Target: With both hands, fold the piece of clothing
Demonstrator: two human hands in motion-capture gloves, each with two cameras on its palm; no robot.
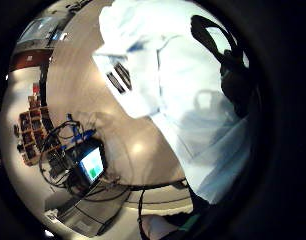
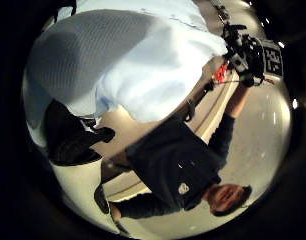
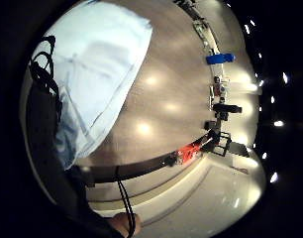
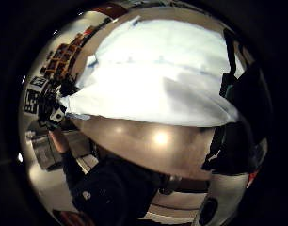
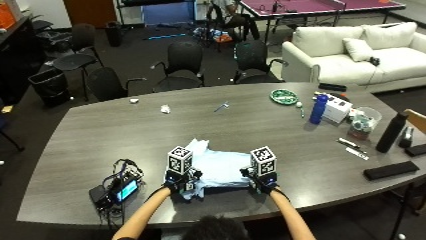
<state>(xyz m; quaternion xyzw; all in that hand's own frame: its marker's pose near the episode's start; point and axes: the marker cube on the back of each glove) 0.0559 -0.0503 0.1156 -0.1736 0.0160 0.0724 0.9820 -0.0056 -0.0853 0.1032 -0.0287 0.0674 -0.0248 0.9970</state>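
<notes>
Both hands, left [image 5: 178,182] and right [image 5: 261,181], pinch the shirt's [image 5: 219,167] near edge; lifting evenly should keep the fold square.

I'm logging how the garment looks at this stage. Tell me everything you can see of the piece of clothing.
The piece of clothing is light blue, thin woven-looking cloth, lying partly folded in layers on the grey table near the person's edge. A paler corner sticks out at its far left. The left hand grips its near left corner, and the right hand grips its near right corner, the near edge lifted slightly off the table. A striped label shows in the left little finger side palm view.
</notes>
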